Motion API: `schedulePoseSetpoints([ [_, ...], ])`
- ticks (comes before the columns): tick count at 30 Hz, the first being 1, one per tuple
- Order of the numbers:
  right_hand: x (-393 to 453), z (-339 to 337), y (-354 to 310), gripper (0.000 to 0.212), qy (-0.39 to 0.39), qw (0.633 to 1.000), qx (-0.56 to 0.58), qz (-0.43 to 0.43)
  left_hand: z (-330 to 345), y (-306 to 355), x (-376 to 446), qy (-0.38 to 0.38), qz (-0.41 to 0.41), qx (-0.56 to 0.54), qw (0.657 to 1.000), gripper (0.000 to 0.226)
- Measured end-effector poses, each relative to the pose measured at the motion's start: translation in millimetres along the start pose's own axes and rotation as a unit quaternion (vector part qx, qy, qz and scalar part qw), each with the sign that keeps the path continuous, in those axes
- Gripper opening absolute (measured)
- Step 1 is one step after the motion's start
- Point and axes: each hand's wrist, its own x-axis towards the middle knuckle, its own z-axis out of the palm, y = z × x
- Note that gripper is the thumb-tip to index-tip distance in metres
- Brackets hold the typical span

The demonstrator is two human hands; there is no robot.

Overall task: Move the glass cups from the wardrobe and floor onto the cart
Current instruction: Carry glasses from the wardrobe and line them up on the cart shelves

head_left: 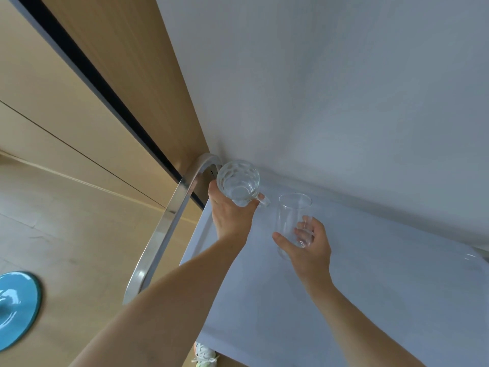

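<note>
Two glasses over cart (357,300), left hand (232,213) gripping dimpled mug (238,182) (near rail), right hand (308,247) gripping tumbler (292,221)

No readable text, label, brand, number or sign appears anywhere in view. The two glass cups, the white cart top, the wooden wardrobe panels and the wall all show plain, unmarked surfaces.

Open white cart top (370,300) toward the near and right edges, room to pass. Far-left corner crowded: dimpled mug (238,181) and tall glass (292,221) just beside each other, metal handle rail (169,229) along the left edge, wall (344,88) closing the far edge.
</note>
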Motion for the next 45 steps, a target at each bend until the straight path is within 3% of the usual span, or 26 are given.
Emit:
schedulePoseSetpoints([
  [15,-33,-2,-18,0.073,-0.015,1.000,-0.001,-0.027,-53,-10,-31,-0.098,0.034,0.196,0.975,0.106],
  [25,-114,0,-41,0.071,0.012,0.997,0.028,-0.069,-117,0,-75,-0.145,0.132,0.202,0.960,0.092],
  [37,-261,6,-42,0.070,0.070,0.991,0.014,-0.113,-227,-19,-134,-0.221,0.316,0.282,0.879,0.076],
  [45,-317,14,-12,0.074,0.078,0.992,0.009,-0.099,-270,-63,-157,-0.236,0.318,0.303,0.867,0.071],
])
